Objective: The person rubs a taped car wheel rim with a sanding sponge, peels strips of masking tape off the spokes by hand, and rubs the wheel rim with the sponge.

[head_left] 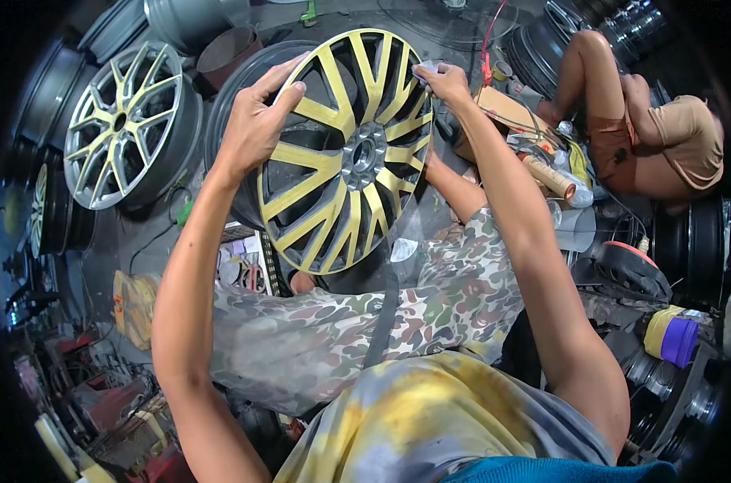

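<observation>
A multi-spoke wheel rim (364, 158) with yellow spoke faces and dark gaps stands tilted in front of me, above my camouflage-clad legs. My left hand (262, 121) grips its upper left edge, thumb on the front face and fingers behind the rim. At the upper right edge, my right hand (444, 82) is closed in a pinch on a small pale piece (424, 72) that touches the rim's outer edge. What the pale piece is made of cannot be made out.
Another rim (122, 125) with yellow-faced spokes stands at the left. A co-worker (663, 137) sits at the upper right. Cardboard (502, 113), a red-tipped hose (486, 68) and rolls of tape (673, 336) lie to the right, tools at the lower left.
</observation>
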The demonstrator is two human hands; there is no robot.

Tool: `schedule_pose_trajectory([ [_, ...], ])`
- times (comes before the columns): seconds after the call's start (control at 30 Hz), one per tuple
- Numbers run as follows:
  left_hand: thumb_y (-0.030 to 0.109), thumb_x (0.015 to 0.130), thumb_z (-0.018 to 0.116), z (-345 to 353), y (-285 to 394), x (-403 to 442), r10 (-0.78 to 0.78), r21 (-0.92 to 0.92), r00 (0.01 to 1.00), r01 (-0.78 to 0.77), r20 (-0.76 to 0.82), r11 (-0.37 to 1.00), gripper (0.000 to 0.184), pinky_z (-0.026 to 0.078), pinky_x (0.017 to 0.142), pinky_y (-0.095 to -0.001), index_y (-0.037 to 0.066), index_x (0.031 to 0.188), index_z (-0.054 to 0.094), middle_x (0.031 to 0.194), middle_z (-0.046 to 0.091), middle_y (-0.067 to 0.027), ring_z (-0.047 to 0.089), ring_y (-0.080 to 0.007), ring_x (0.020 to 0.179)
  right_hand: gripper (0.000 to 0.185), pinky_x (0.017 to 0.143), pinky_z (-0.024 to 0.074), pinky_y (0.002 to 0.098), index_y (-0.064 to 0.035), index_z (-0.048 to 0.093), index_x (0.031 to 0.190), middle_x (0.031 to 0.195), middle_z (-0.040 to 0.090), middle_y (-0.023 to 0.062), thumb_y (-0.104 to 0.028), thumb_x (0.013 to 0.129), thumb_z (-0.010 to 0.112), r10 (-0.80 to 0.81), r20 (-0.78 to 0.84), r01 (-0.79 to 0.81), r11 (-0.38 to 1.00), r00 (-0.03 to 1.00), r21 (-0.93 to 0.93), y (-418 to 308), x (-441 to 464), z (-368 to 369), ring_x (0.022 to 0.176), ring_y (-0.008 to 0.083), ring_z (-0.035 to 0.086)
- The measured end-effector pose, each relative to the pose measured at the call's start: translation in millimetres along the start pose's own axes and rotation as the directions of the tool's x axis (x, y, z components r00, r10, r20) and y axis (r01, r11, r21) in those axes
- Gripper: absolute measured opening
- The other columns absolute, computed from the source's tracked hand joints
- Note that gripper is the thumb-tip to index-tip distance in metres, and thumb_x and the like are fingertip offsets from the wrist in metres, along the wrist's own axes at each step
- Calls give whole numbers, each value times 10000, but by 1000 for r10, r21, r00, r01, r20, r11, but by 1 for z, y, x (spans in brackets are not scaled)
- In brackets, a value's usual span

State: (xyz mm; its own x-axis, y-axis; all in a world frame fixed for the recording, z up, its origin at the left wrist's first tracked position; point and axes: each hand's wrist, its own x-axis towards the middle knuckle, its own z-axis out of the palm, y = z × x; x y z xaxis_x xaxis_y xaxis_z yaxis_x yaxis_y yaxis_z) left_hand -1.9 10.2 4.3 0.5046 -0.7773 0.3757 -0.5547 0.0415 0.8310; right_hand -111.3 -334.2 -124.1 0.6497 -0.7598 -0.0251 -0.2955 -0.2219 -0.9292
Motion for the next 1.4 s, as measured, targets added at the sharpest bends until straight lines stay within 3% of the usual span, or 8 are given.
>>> schedule_pose_trajectory([
  [0.17,178,1014,585,0,0,-1,12,4,1000,-12,-9,1000,406,419,1091,-335,9,1381,619,1322,683,-115,609,-195,1223,371,555,479,263,-1,775,927,772,728,35,-351,820,838,74,262,-51,994,962,-92,0,-7,-2,604,99,617],
  [0.3,174,1016,587,1,1,-1,-48,-9,999,48,22,999,406,418,1095,-331,15,1389,616,1337,679,-107,606,-187,1227,394,737,558,333,-43,794,869,776,758,96,-408,723,826,-168,-92,128,933,982,-337,-5,9,-6,702,174,702],
  [0.77,178,1016,595,2,7,-1,-81,-14,996,82,38,997,412,441,1061,-304,32,1400,617,1356,666,-92,598,-151,1195,448,774,548,359,-11,795,950,881,768,131,-407,742,826,-82,103,97,984,991,-148,23,-13,-8,816,203,713],
  [0.9,178,1016,598,3,5,1,-23,19,999,22,43,1000,415,461,1029,-298,44,1408,618,1307,678,-77,600,-134,1147,410,740,540,351,-15,785,914,828,749,102,-389,754,833,-59,-183,36,991,981,-125,17,-19,-2,769,161,681],
  [1.03,185,1019,596,3,9,-2,-73,-2,996,74,56,997,415,461,1030,-304,46,1409,617,1309,679,-83,599,-137,1149,409,729,538,338,-10,791,891,827,757,99,-389,744,838,-68,92,56,990,993,128,30,-24,-4,754,169,682],
  [1.17,183,1020,592,4,7,1,12,54,999,-15,52,998,414,462,1029,-300,43,1409,617,1322,676,-87,604,-147,1162,408,751,548,351,-51,807,946,845,767,120,-414,760,812,-73,-167,46,987,983,-156,24,-26,3,786,212,712],
  [1.3,181,1021,591,3,7,-1,-21,-16,999,22,46,1000,412,453,1035,-299,38,1407,614,1328,674,-93,604,-157,1180,445,747,549,363,-21,791,959,862,768,131,-421,766,817,-88,103,89,996,991,-1,38,-20,-8,784,220,715],
  [1.4,176,1024,585,1,6,1,-41,12,997,40,58,999,408,433,1060,-305,17,1398,611,1343,668,-101,590,-164,1205,419,731,539,383,-32,766,884,835,755,146,-431,768,818,-52,-179,21,985,982,-170,19,-16,-10,747,204,691],
])
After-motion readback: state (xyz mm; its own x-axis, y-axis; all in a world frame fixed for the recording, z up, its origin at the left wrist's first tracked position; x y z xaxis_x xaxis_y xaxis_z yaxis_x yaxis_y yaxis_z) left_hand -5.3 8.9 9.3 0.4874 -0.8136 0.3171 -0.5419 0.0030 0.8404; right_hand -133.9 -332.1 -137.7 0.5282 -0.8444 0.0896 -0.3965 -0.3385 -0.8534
